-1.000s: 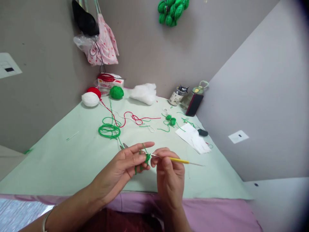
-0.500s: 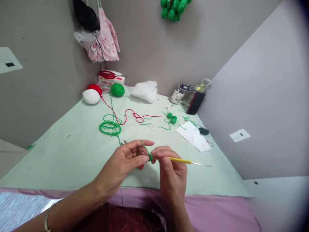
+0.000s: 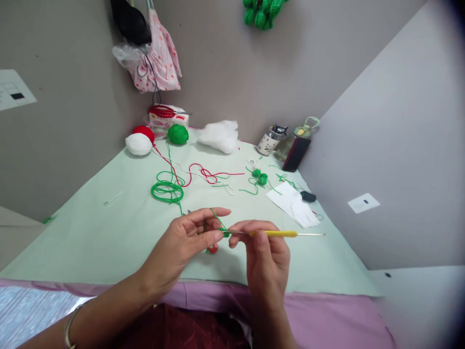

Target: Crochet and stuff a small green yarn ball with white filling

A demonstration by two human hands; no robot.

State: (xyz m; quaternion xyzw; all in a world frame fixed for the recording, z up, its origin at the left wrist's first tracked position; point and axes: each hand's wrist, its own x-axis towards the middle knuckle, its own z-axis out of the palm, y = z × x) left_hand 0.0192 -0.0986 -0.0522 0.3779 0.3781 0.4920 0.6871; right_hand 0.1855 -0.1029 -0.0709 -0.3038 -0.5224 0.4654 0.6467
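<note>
My left hand (image 3: 194,237) pinches a small green crochet piece (image 3: 225,233) between thumb and fingers, and green yarn (image 3: 218,219) runs up over its raised index finger. In my right hand (image 3: 267,247) is a crochet hook (image 3: 274,234) with a yellow handle, held like a pencil. Its thin metal shaft reaches left to the green piece; the tip is too small to make out. Below the left fingers shows a red object (image 3: 213,248), partly hidden, whose kind I cannot tell. Scissors, mostly covered by the left hand, show only their grey tips (image 3: 187,212).
A loose coil of green yarn (image 3: 167,191) lies left of centre. Behind it are white (image 3: 138,144), red (image 3: 147,131) and green (image 3: 178,134) yarn balls. White stuffing (image 3: 220,136) sits at the back. Small green pieces (image 3: 260,177), paper (image 3: 292,203) and a phone (image 3: 297,154) are right.
My right hand has moved slightly right, drawing the hook back. The hook has turned from sloping down to the right to nearly level. My left hand has barely moved.
</note>
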